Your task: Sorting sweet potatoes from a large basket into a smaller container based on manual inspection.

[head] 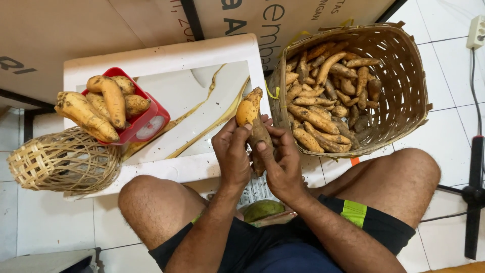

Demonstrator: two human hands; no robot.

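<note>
Both my hands hold one long yellow-brown sweet potato upright above the front edge of a low white table. My left hand grips its left side with the thumb near the top. Against the lower right side presses my right hand. To the right a large woven basket leans open, filled with several soil-covered sweet potatoes. On the table's left a red kitchen scale carries several yellow sweet potatoes.
A small woven basket lies on its side at the table's left front corner. A green round object rests between my knees on printed paper. A black stand and a wall socket are at the right on the white tiled floor.
</note>
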